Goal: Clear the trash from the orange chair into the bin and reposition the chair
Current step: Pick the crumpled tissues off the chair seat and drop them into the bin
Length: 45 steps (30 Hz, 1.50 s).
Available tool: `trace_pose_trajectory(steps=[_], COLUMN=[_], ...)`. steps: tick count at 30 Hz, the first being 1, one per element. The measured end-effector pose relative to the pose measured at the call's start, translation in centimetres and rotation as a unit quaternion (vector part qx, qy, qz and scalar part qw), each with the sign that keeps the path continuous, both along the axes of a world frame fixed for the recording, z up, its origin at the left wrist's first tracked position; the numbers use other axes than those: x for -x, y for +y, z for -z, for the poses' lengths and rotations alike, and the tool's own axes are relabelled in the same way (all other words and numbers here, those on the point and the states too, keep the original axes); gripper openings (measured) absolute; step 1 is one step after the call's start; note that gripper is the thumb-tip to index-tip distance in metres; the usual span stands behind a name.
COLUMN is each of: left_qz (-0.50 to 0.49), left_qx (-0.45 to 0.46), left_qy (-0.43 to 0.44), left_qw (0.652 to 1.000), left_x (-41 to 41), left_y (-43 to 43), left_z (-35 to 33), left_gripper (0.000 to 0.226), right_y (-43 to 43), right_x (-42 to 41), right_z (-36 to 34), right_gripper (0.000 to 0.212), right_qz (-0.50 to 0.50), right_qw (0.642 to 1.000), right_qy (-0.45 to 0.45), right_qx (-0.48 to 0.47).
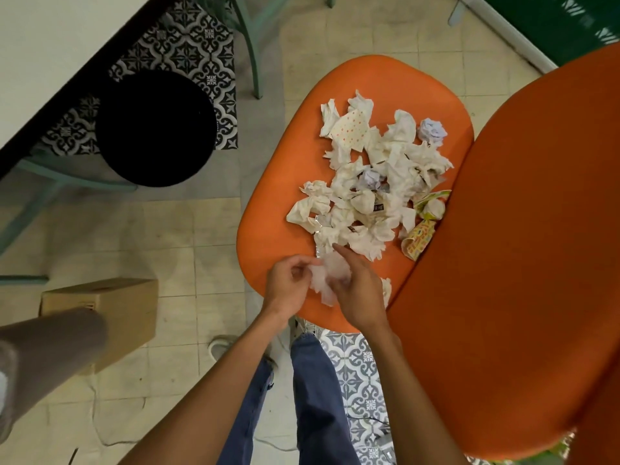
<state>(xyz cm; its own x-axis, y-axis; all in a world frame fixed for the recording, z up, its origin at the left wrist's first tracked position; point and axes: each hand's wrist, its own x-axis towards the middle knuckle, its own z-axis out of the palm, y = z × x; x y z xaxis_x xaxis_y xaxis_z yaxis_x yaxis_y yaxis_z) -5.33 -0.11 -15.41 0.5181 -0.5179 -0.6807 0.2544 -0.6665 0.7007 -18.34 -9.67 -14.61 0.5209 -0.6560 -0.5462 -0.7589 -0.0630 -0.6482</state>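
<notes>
The orange chair (278,209) stands right of centre, its backrest rising at the right. A heap of crumpled white tissues and paper balls (372,182) covers the seat, with a yellow printed wrapper (421,236) at its right side. At the seat's near edge my left hand (288,286) and my right hand (357,290) both grip one crumpled white tissue (327,280) between them. The round black bin (156,129) sits on the floor to the left of the chair.
A cardboard box (110,310) lies on the tiled floor at the lower left. Green metal table or chair legs (250,45) stand behind the bin and chair. A white tabletop fills the upper left corner. My jeans and shoe are below.
</notes>
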Motion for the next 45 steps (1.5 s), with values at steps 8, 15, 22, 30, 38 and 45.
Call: trace_pose_trajectory(steps=[8, 15, 22, 30, 38, 45], left_qz=[-0.197, -0.236, -0.246, -0.241, -0.182, -0.117], left_qx=[0.068, 0.036, 0.017, -0.041, -0.077, -0.062], left_qy=[0.206, 0.252, 0.148, 0.039, -0.003, 0.037], left_qw=[0.956, 0.938, 0.958, 0.969, 0.980, 0.991], left_x=[-1.6, 0.7, 0.2, -1.2, -1.5, -1.8], left_y=[-0.3, -1.1, -2.0, -2.7, -1.7, 0.2], left_z=[-3.3, -3.3, -2.7, -1.9, -3.1, -4.5], left_gripper=[0.026, 0.047, 0.028, 0.045, 0.057, 0.044], right_y=[1.1, 4.0, 4.0, 2.4, 2.0, 1.7], right_x=[-2.4, -4.9, -3.1, 1.2, 1.9, 1.8], right_z=[-3.3, -4.4, -4.5, -1.0, 3.9, 3.5], right_gripper=[0.029, 0.011, 0.047, 0.033, 0.035, 0.058], right_qz=[0.047, 0.171, 0.091, -0.014, -0.070, -0.075], right_qw=[0.996, 0.977, 0.975, 0.983, 0.966, 0.968], right_qy=[-0.067, -0.111, -0.135, 0.106, 0.206, 0.196], right_qx=[-0.027, -0.060, -0.153, 0.149, 0.140, 0.135])
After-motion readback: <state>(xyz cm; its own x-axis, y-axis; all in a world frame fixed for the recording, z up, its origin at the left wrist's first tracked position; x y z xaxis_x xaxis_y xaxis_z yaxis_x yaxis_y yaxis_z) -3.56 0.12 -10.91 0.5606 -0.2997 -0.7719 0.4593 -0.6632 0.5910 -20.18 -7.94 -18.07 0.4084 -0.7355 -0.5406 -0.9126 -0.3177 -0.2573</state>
